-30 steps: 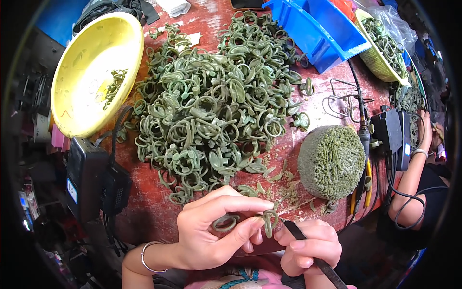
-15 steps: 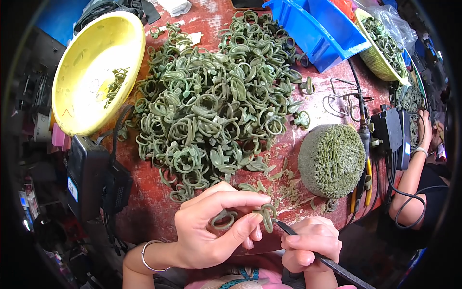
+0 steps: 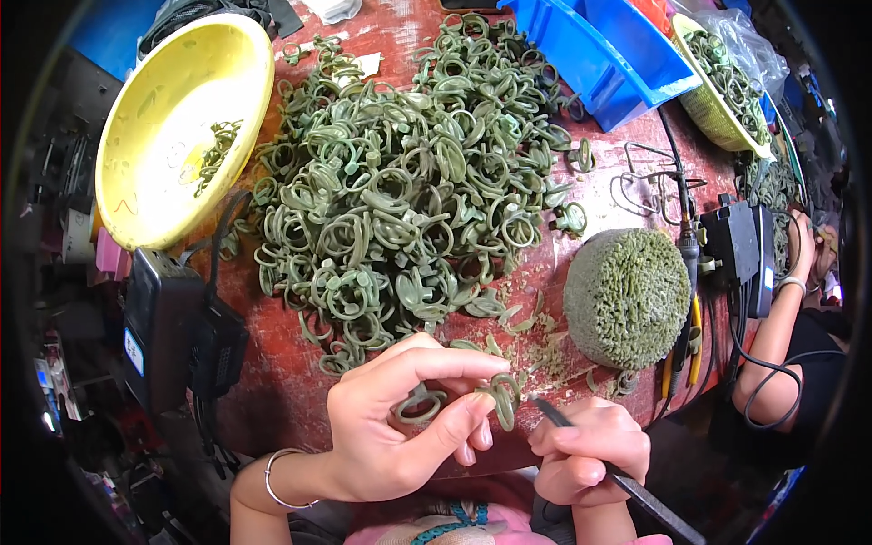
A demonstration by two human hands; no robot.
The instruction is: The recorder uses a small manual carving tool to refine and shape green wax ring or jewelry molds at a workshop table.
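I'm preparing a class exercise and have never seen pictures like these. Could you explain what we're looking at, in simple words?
There is no machine here: these are a person's own bare hands. All the pictures come from one wide fisheye camera on the head, looking down, so straight edges curve near the rim.

On the worn red table lies a large heap of green rings. Around it are a yellow basin with a few green pieces inside, a blue plastic bin and a rough-faced round green block.

The left hand pinches one green ring piece between thumb and forefinger; a second ring shows within its curl. The right hand grips a slim dark blade tool, its tip toward the pinched piece. A co-worker's arm shows at right.
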